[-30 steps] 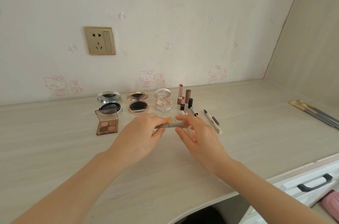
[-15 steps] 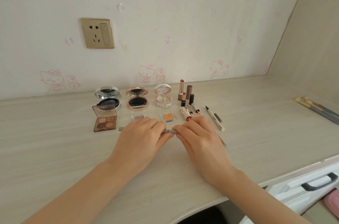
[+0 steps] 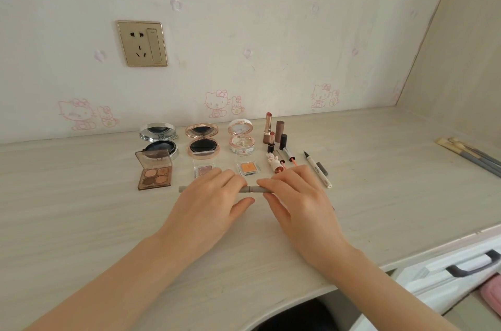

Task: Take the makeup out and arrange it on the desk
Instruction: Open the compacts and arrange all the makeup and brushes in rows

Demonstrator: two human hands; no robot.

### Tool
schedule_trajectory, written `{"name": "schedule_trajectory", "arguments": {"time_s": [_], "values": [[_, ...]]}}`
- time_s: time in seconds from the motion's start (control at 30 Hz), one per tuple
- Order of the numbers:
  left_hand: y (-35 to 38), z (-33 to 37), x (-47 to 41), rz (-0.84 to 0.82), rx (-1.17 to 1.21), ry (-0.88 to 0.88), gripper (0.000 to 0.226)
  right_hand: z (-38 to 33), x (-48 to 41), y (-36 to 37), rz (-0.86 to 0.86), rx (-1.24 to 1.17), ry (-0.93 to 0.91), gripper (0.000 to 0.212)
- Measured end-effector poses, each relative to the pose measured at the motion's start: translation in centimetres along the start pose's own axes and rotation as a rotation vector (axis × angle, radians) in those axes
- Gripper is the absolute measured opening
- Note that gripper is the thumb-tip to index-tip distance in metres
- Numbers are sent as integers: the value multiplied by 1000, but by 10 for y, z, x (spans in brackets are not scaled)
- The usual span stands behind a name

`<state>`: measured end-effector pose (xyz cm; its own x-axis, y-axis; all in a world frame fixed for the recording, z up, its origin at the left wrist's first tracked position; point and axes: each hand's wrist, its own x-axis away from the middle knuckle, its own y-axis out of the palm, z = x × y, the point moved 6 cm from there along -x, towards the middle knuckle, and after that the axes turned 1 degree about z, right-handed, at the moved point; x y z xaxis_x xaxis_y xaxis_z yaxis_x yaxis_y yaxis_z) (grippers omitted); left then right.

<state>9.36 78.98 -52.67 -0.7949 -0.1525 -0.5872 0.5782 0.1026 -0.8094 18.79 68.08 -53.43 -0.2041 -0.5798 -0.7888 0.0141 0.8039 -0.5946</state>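
Here, a slim grey pencil (image 3: 252, 189) lies crosswise just in front of the laid-out makeup, low over the desk (image 3: 81, 222); whether it touches the surface cannot be told. The left hand (image 3: 206, 203) curls its fingers over the pencil's left half with the thumb beneath, and the right hand (image 3: 301, 200) pinches the right half between curled fingers and thumb, so only the middle joint and the left tip show. The pencil is a thin, rigid, matte cylinder, probably light and inclined to roll, and probably built with a pull-off cap. It is best held on the barrel at either side of the joint rather than at the tips. Behind it stand three round compacts: a chrome one (image 3: 158, 140), a rose-gold one (image 3: 202, 142) and a pale ornate one (image 3: 241, 138), all open with glossy mirrored lids. A brown eyeshadow palette (image 3: 154, 170) with a clear lid lies at the left, upright lipsticks (image 3: 271, 131) and a white eyeliner pen (image 3: 318, 170) at the right. The desk has a pale, matte wood grain.
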Motion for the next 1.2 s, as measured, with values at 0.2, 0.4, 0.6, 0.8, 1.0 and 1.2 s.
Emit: {"name": "schedule_trajectory", "arguments": {"time_s": [0.2,0.4,0.6,0.8,1.0,1.2], "values": [[2,-7,2,23,69,-19,30,7,0,-3,28,-20,95,22],[-2,-13,1,32,83,-59,46,16,1,-8,66,-51,199,28],[-3,-17,3,85,136,-94,50,28,1,-8,56,-107,342,28],[-12,-19,4,179,325,-203,27,28,3,-9,-10,-258,482,25],[-17,-14,5,170,323,-201,12,19,1,-8,-64,-322,382,19],[-17,-6,2,148,283,-149,15,17,0,-3,-86,-321,298,18]]}}
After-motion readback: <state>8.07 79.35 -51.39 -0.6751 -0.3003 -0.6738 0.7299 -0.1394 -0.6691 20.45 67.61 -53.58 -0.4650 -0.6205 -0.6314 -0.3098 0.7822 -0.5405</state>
